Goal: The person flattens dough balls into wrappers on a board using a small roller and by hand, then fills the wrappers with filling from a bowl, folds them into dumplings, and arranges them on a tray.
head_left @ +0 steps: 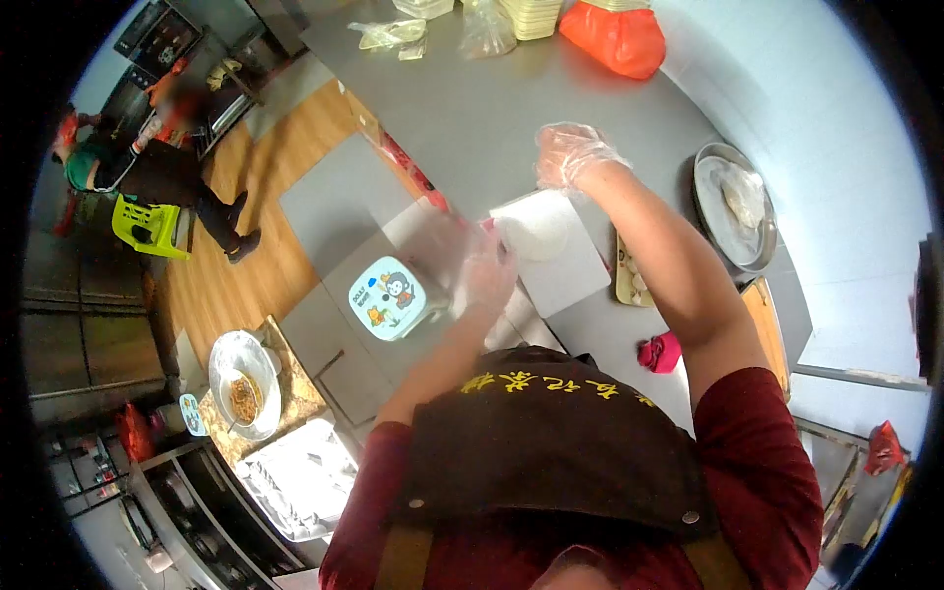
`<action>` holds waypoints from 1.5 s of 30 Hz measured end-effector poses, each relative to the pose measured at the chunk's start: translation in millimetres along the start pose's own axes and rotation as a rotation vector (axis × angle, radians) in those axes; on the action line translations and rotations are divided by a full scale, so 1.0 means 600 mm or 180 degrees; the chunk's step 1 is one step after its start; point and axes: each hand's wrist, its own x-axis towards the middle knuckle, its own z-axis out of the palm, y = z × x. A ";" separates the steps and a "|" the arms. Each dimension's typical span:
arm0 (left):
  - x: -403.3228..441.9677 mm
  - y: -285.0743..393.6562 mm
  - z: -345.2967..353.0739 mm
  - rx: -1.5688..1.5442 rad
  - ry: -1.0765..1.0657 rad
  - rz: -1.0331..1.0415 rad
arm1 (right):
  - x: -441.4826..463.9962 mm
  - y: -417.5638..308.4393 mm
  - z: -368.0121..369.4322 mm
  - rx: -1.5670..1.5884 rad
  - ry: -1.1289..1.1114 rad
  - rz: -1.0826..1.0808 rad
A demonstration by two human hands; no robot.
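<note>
Working at board (584, 274): right hand (572, 157) curled, left hand (494, 275) half-bent; hold of either unclear. Pale round (539, 236) lies just beside left fingers (503, 252). Best keep loose glove (602, 150) clear of round.

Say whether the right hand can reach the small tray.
Probably yes, by drawing back: the right hand lies beyond the small tray, whose side nearest the white board looks unobstructed, though the forearm hides the rest.
</note>
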 end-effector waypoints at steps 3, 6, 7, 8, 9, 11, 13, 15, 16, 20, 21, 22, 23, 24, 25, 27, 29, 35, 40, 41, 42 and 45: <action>0.015 0.002 0.017 0.1148 0.0433 0.0157 | -0.004 -0.003 -0.011 0.0079 0.0105 0.0011; 0.022 0.010 0.029 0.1528 0.0421 -0.0018 | 0.005 0.001 -0.002 0.0006 0.0066 0.0097; 0.023 0.017 0.027 0.1398 0.0332 -0.0170 | 0.010 0.004 0.003 0.0021 0.0062 0.0109; 0.026 0.016 0.033 0.1411 0.0321 -0.0159 | 0.016 0.006 0.008 -0.0013 0.0044 0.0058; 0.030 0.015 0.039 0.1278 0.0400 -0.0274 | 0.018 0.007 0.011 -0.0050 0.0025 0.0005; 0.043 0.011 0.047 0.1156 0.0479 -0.0386 | 0.023 0.007 0.014 -0.0001 0.0057 0.0046; 0.059 0.018 0.041 0.0948 0.0242 -0.0832 | 0.019 0.006 0.012 0.0036 0.0094 0.0070; 0.074 0.010 0.054 0.1093 0.0279 -0.0834 | 0.013 0.007 0.006 0.0097 0.0065 -0.0014; 0.077 0.000 0.064 0.1235 0.0302 -0.0830 | 0.007 0.006 0.001 0.0096 0.0066 -0.0045; 0.066 -0.020 0.084 0.1407 0.0577 -0.0297 | 0.005 0.002 -0.003 0.0140 0.0081 -0.0099; 0.059 0.001 0.068 0.0556 0.0405 -0.0651 | 0.010 0.003 -0.002 0.0067 -0.0037 -0.0069; 0.056 0.015 0.058 -0.0302 0.0226 -0.0987 | 0.015 0.005 0.002 0.0072 -0.0041 -0.0070; 0.061 -0.001 0.077 -0.0297 0.0224 -0.0984 | 0.020 0.006 0.006 0.0065 0.0013 -0.0053; 0.070 -0.032 0.112 -0.1843 0.0418 -0.1118 | 0.024 0.007 0.009 0.0058 0.0067 -0.0036; 0.069 -0.029 0.115 -0.2613 0.0506 -0.1167 | 0.020 0.007 0.006 0.0063 0.0065 -0.0038; 0.055 0.017 0.086 -0.2044 0.0704 -0.0958 | 0.009 0.005 -0.003 0.0253 0.0177 -0.0038; 0.050 0.039 0.083 -0.0707 0.0802 -0.0719 | -0.008 0.007 -0.009 0.0272 0.0241 -0.0166; 0.090 -0.038 0.164 0.0161 0.0695 -0.1457 | 0.017 0.033 0.061 0.0013 0.0867 -0.0523; 0.128 -0.028 0.165 -0.0453 0.1072 -0.1209 | -0.004 -0.002 -0.013 0.0054 0.0433 -0.0354; 0.131 -0.026 0.171 -0.0699 0.1091 -0.1081 | -0.005 -0.002 -0.015 0.0106 0.0409 -0.0281; 0.131 -0.025 0.174 -0.0691 0.1175 -0.1115 | -0.011 -0.007 -0.020 0.0092 0.0428 -0.0368; 0.114 -0.015 0.168 -0.0706 0.1407 -0.0864 | -0.017 -0.010 -0.015 0.0132 0.0505 -0.0484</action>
